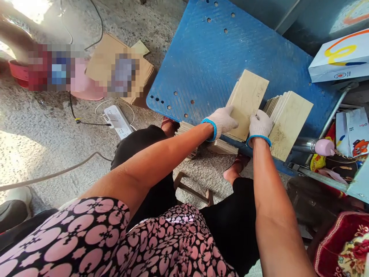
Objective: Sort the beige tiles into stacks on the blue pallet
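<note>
Both hands wear white knit gloves with blue cuffs. A stack of thin, pale wooden boards lies on a blue plastic tabletop. My left hand is at the stack's left edge, thumb and fingers bent around its side. On the opposite side, my right hand presses its curled fingers against the stack's near right edge. Just right of that hand, a second, slanted stack of boards rests on the tabletop, its edges fanned. More boards show below the table's front edge, partly hidden by my left arm.
A white box stands at the table's right, near a metal bottle with a pink cap. On the floor at left are cardboard, a power strip and cables. A wooden stool is between my legs.
</note>
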### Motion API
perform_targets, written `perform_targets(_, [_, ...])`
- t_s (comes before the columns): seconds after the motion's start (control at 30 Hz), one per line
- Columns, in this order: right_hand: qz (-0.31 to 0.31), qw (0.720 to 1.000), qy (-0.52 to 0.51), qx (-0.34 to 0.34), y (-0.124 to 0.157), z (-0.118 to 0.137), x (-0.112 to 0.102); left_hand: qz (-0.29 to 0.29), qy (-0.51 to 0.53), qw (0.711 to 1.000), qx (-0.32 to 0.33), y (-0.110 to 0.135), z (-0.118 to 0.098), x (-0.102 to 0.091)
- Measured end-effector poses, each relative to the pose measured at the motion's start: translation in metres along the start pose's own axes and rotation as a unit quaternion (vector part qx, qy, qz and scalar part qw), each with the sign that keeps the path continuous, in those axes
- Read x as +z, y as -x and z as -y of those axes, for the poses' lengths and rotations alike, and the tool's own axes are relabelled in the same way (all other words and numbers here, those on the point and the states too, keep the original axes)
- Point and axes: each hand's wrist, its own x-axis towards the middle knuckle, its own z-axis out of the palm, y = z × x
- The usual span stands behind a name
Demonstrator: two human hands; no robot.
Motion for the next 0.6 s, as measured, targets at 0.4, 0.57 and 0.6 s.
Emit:
perform_targets(0.4, [0.007, 0.999, -0.031, -0.005, -0.001, -0.005, 0.004, 0.007, -0.04, 0.999, 0.007, -0.001, 0.001, -0.001])
perform_targets(0.57, [-0.081, 0.995, -0.056, 0.017, -0.002, -0.015, 0.011, 0.009, -0.061, 0.998, 0.018, 0.004, -0.002, -0.002])
perform_targets(0.6, [-0.106, 0.993, -0.06, 0.01, 0.002, -0.016, 0.008, 0.007, -0.07, 0.997, 0.019, 0.007, -0.002, -0.003])
